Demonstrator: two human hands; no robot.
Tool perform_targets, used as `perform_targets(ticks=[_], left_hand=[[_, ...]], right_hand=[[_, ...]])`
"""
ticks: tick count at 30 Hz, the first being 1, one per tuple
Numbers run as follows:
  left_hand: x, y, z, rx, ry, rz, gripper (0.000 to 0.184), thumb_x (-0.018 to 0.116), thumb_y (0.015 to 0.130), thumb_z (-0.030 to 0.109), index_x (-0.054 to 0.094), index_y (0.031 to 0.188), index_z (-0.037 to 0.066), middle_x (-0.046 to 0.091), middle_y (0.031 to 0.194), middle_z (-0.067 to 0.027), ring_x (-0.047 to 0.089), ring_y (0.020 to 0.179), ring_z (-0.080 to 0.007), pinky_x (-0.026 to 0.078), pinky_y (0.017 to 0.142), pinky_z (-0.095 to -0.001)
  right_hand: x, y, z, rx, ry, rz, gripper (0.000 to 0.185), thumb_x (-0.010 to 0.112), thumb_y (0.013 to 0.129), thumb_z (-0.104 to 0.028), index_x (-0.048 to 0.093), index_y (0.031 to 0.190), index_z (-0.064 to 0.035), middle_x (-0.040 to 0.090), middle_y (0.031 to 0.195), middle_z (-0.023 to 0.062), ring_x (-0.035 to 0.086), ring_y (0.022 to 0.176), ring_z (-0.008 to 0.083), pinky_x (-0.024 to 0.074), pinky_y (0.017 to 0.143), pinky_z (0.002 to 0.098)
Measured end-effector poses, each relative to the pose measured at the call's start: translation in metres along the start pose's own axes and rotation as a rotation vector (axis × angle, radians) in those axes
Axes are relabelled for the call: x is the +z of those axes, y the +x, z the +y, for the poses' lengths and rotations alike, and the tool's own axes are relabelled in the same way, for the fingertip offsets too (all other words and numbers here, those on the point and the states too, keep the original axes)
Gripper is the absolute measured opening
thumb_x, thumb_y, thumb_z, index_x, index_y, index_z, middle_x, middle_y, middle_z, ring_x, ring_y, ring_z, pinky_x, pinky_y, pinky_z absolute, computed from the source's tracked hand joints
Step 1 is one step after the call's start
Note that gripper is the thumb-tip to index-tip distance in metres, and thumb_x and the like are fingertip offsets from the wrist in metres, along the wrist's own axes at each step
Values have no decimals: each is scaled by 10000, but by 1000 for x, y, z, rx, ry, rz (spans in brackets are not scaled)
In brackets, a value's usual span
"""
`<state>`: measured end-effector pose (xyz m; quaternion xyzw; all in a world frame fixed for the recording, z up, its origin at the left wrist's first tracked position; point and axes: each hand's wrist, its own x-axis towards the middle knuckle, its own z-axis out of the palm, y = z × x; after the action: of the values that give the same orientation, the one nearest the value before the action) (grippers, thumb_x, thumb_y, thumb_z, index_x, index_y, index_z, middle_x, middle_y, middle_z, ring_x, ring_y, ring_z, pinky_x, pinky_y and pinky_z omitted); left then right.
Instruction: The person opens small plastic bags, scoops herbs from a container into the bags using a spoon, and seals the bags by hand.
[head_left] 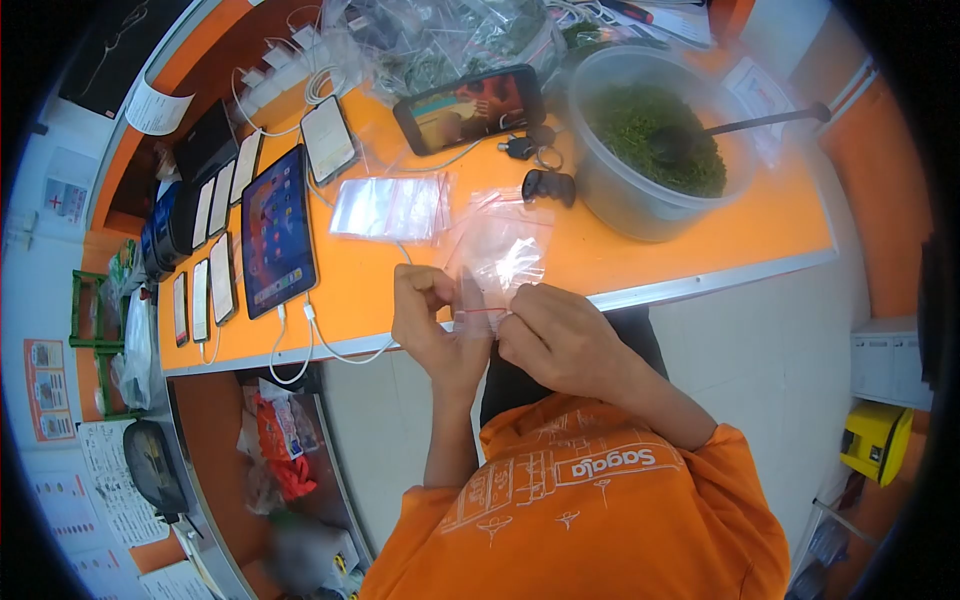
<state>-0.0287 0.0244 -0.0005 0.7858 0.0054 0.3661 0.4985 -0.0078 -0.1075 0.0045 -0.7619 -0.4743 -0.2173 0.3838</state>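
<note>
A small clear zip bag (476,322) with a red line along its top is pinched between my two hands at the table's front edge. My left hand (432,312) has its fingers closed on the bag's left side. On the right side, my right hand (563,338) grips it near the red line. Other clear zip bags (505,240) lie just beyond my fingers, and a neat stack of them (388,208) rests to the left. Further right stands a translucent round tub (640,222) of chopped green leaves (630,125), with a black spoon (740,124) in it.
A tablet (277,232) and several phones (222,275) with white cables cover the left of the orange table (720,245). A phone playing video (468,108), keys (518,147) and a small black case (548,186) lie near the tub. Filled plastic bags (450,45) are piled behind.
</note>
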Motion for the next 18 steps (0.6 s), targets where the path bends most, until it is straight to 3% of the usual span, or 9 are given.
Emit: perform_targets(ticks=[4, 8, 11, 14, 18], left_hand=[[11, -9, -7, 212, 62, 68, 232, 614, 753, -63, 410, 784, 44, 415, 732, -48, 387, 579, -100, 308, 493, -225], [18, -9, 2, 374, 132, 37, 240, 623, 732, -85, 425, 742, 51, 405, 644, -34, 360, 552, -119, 299, 494, -235], [24, -13, -2, 372, 224, 80, 236, 616, 727, -85, 429, 723, 59, 404, 618, -29, 363, 556, -134, 299, 497, -246], [16, -6, -2, 402, 348, 126, 287, 612, 639, -131, 492, 808, 67, 450, 636, -61, 432, 511, -165, 315, 428, -270], [18, -7, 2, 410, 252, 51, 258, 646, 659, -34, 504, 833, 94, 472, 744, -53, 475, 677, -195, 387, 582, -333]], right_hand=[[4, -3, 3, 80, -85, 203, 186, 636, 662, 7, 472, 747, -18, 435, 668, 94, 469, 538, 232, 373, 434, 332], [12, -2, 10, 267, 69, 264, 192, 610, 663, -21, 482, 806, -9, 456, 679, 90, 498, 564, 238, 406, 470, 339], [17, -3, 14, 399, 175, 294, 222, 611, 686, 6, 479, 864, -10, 496, 697, 105, 527, 584, 233, 427, 499, 327], [3, 2, 12, 546, 250, 315, 215, 609, 713, 26, 466, 867, -22, 498, 660, 99, 531, 558, 208, 436, 508, 301], [-9, 3, 16, 590, 343, 375, 212, 609, 740, 15, 448, 871, -31, 474, 585, 74, 510, 492, 179, 425, 489, 274]])
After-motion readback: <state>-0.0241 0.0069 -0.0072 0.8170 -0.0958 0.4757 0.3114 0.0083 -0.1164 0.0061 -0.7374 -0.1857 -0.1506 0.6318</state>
